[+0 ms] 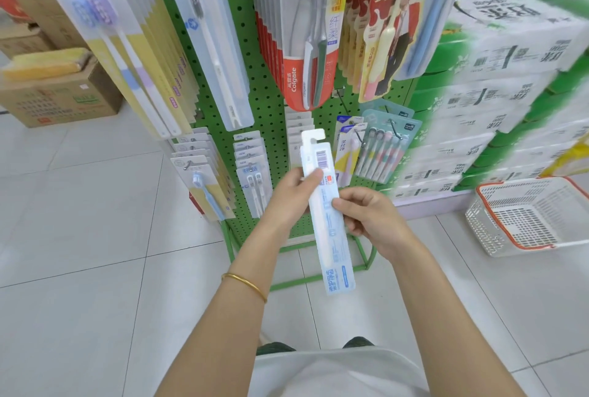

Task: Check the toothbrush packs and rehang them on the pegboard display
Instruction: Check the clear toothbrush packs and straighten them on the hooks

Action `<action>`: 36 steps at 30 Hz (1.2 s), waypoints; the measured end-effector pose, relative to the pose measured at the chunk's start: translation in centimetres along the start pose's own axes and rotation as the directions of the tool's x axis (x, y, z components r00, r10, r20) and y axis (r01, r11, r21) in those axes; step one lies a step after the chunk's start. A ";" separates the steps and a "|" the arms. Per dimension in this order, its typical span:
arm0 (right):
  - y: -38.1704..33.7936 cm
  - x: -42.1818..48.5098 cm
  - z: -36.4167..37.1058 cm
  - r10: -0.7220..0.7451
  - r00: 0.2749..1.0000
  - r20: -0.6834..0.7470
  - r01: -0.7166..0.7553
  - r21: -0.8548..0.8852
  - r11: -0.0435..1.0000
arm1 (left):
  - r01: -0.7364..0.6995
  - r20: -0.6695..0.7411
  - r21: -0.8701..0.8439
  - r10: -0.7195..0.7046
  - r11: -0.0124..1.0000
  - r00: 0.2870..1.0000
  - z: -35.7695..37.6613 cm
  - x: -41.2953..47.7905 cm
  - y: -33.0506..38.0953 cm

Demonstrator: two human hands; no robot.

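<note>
I hold a long white and pale-blue toothbrush pack (331,231) upright in front of the green pegboard display (271,100), its back with the barcode facing me. My left hand (291,196) grips the pack near its upper part, thumb across the front. My right hand (366,218) pinches its right edge at mid-length. Many other toothbrush packs hang on the board: a Colgate pack (307,46), a white single-brush pack (210,40), a yellow-backed twin pack (121,55), and small packs (255,180) low down.
A white plastic basket with an orange rim (526,218) sits on the tiled floor at the right. Stacked green-and-white cartons (497,84) stand right of the board. Cardboard boxes (60,97) stand at the left. The display's green frame foot (293,282) lies under my hands.
</note>
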State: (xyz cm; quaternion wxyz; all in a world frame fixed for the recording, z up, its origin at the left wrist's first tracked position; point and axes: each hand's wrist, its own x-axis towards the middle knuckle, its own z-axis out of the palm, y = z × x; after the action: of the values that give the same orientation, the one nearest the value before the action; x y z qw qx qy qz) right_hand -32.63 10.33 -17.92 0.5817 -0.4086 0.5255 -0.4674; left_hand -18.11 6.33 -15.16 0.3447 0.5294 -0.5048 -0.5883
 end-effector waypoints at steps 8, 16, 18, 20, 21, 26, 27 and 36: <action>-0.6 -0.3 0.5 0.018 0.994 0.108 -0.012 -0.056 0.998 | -0.069 -0.151 -0.111 0.051 0.991 0.987 -1.4 1.1 1.5; -0.6 -0.1 0.5 0.007 0.994 0.112 -0.003 -0.034 0.999 | -0.038 -0.102 -0.105 0.027 0.994 0.994 -1.5 1.2 1.1; -0.5 0.0 0.3 0.001 0.996 0.084 -0.002 0.013 1.000 | -0.043 -0.030 -0.045 0.042 0.998 0.999 -1.4 1.1 0.7; -0.4 0.2 0.2 -0.010 1.000 0.030 0.008 0.053 0.999 | -0.028 0.068 0.030 0.026 0.999 0.997 -1.2 1.1 0.0; -0.4 0.3 0.1 -0.015 1.000 -0.006 0.016 0.073 0.997 | -0.014 0.124 0.079 0.004 0.997 0.992 -1.1 1.1 -0.3; -0.6 0.7 -0.5 -0.007 0.979 -0.204 0.049 0.201 0.978 | -0.009 0.433 0.420 -0.192 0.907 0.881 -0.9 0.8 -1.8; -0.6 0.8 -0.6 -0.002 0.973 -0.231 0.055 0.222 0.973 | -0.027 0.460 0.475 -0.223 0.879 0.859 -0.8 0.6 -1.9; -0.5 0.9 -0.8 0.018 0.918 -0.396 0.109 0.296 0.949 | -0.064 0.518 0.616 -0.343 0.785 0.784 -1.1 -0.1 -2.0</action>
State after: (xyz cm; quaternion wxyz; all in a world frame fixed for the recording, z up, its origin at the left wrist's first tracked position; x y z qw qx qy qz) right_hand -33.43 9.34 -17.73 0.5099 -0.2214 0.5415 -0.6307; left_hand -16.78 6.71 -16.99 -0.0696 0.4321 -0.7048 -0.5583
